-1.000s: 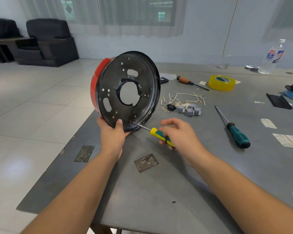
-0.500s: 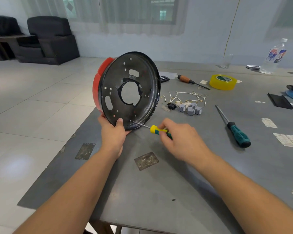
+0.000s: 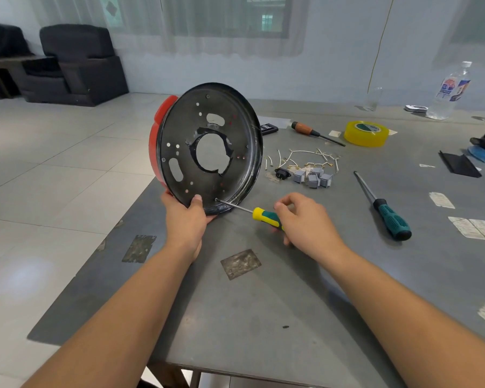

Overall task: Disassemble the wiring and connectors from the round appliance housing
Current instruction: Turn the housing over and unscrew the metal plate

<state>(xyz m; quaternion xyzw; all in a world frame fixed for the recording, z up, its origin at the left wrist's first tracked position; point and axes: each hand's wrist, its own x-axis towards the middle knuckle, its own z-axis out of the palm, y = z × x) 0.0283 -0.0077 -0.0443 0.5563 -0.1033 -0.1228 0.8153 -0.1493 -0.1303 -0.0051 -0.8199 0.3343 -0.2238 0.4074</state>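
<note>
The round appliance housing [image 3: 207, 127], black inside with a red outer shell, stands on edge near the table's left side. My left hand [image 3: 186, 222] grips its bottom rim, thumb on the inner face. My right hand [image 3: 303, 222] holds a yellow-and-green screwdriver [image 3: 263, 215] by the handle; its tip sits in a hole low on the housing's inner face. White wires [image 3: 305, 158], grey connectors [image 3: 312, 177] and a black socket [image 3: 282, 173] lie loose on the table to the right of the housing.
On the grey table [image 3: 263, 317]: a long teal-handled screwdriver [image 3: 387, 211], an orange-handled screwdriver [image 3: 314, 133], a yellow tape roll [image 3: 366, 133], a plastic bottle [image 3: 450, 91] at the back right, a black flat piece [image 3: 458, 163]. The table's left edge is close to the housing.
My right hand has shifted its grip along the screwdriver handle, turning it. The tip stays in the same hole. The housing and my left hand have barely moved.
</note>
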